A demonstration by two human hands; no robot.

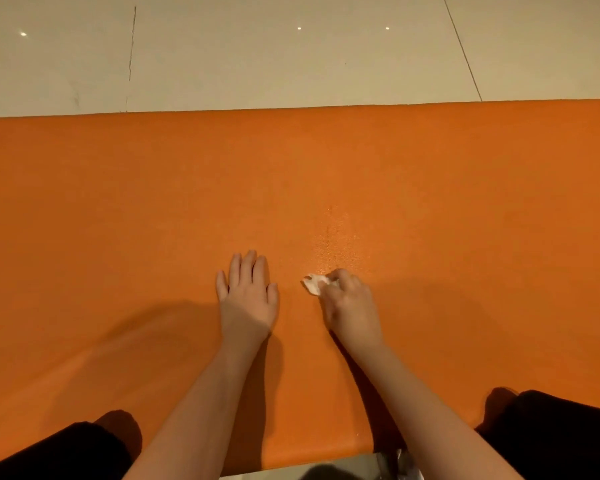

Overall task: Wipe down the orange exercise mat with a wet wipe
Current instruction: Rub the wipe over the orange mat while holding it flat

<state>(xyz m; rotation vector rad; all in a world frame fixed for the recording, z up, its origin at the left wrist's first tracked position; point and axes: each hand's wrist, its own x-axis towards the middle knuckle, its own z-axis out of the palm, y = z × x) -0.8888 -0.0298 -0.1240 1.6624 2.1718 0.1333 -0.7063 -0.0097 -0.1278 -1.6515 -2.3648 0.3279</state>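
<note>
The orange exercise mat (118, 202) stretches across the whole view from left to right on a tiled floor. My left hand (247, 292) lies flat on the mat, palm down, fingers spread, holding nothing. Just to its right, my right hand (349, 303) presses a small crumpled white wet wipe (313, 284) against the mat; the wipe sticks out past the fingers on the left. A faint glossy damp streak (336, 240) runs up the mat just beyond the wipe.
Pale floor tiles (291, 50) lie beyond the mat's far edge. My knees in black trousers rest on the mat's near edge at the bottom left (56, 452) and bottom right (555, 434). A shiny packet (407, 464) shows at the bottom edge.
</note>
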